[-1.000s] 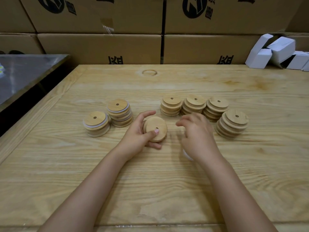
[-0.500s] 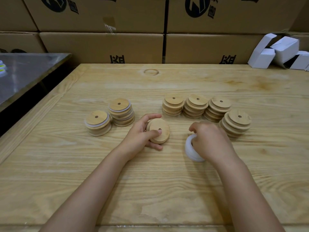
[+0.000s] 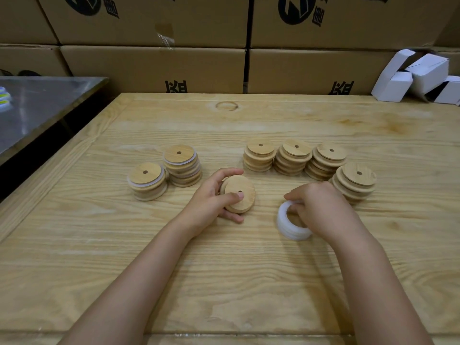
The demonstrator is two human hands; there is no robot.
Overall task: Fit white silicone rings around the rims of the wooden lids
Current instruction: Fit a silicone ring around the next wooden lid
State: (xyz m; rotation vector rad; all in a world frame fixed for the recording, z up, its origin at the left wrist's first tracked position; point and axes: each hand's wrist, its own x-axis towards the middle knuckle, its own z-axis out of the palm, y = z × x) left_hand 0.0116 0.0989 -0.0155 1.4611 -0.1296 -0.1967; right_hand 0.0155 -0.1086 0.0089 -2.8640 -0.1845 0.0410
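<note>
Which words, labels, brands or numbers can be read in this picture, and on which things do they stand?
Upper cardboard boxes: round black logo with a character, cut off by the frame; unreadable.
Lower cardboard boxes: black characters, half hidden behind the table; unreadable.
No print seen on the wooden lids, white rings or white cartons.

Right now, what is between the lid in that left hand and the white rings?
Nothing but bare table. In the head view, the wooden lid and the white rings are apart, with only wood grain between them.
</note>
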